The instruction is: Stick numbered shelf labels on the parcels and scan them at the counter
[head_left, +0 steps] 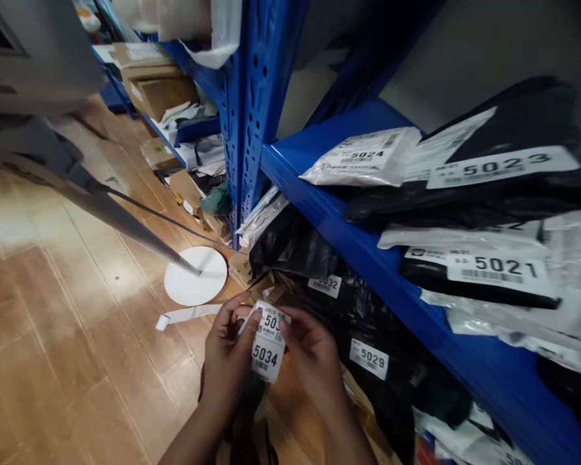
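A white label strip [266, 357] printed 5034 hangs between both hands at the lower middle. My left hand [230, 342] pinches its left side between thumb and fingers. On the strip's right edge, my right hand [310, 342] is closed with the thumb over the printed number. A long white paper strip [191, 314] trails leftward from my left hand and curls at its end. Black parcels lie right of the hands, one with a 5032 label [325, 285] and another with a 5029 label [369, 359].
A blue shelf [314, 216] at the right holds parcels, among them a black one labelled 5023 [508, 166]. A blue perforated post [242, 142] rises ahead. A grey pole [140, 236] stands on a white round base [196, 284] on the wooden floor [77, 361].
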The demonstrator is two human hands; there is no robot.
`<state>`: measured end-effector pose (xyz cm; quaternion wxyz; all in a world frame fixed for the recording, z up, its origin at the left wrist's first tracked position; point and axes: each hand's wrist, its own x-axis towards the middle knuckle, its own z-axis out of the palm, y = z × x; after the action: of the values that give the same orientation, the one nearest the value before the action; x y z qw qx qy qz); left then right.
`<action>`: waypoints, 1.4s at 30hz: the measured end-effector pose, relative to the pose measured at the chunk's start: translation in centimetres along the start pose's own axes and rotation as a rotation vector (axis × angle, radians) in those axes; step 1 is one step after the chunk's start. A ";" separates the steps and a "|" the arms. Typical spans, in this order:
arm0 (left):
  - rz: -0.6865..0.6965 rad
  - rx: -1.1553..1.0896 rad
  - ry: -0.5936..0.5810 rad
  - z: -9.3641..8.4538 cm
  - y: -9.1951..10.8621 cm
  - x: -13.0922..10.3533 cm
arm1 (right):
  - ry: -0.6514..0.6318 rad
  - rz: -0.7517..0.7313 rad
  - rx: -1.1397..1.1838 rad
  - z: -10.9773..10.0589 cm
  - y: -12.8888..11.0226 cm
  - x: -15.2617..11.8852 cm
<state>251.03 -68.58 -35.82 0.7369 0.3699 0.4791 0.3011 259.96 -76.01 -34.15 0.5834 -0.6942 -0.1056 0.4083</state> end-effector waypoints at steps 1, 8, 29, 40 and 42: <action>-0.006 -0.016 -0.006 0.2 -0.1 -0.3 | -0.002 -0.001 0.031 -0.1 -0.2 -0.1; -0.079 -0.090 -0.036 0.9 0.2 -1.9 | -0.054 -0.033 0.032 -1.1 -1.8 -1.1; -0.031 -0.190 -0.142 6.8 0.1 3.0 | 0.285 -0.882 -0.967 0.1 -6.0 4.7; 0.518 0.434 -0.043 2.0 1.1 2.1 | 0.778 -0.839 -1.078 -2.5 -2.2 8.2; 0.670 0.415 -0.039 0.9 2.1 2.9 | 0.769 -0.903 -1.027 -2.3 -2.1 7.8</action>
<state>252.76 -65.35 -35.28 0.5163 0.6527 0.3682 0.4147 267.26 -72.25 -35.74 0.2942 -0.8596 -0.3437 -0.2374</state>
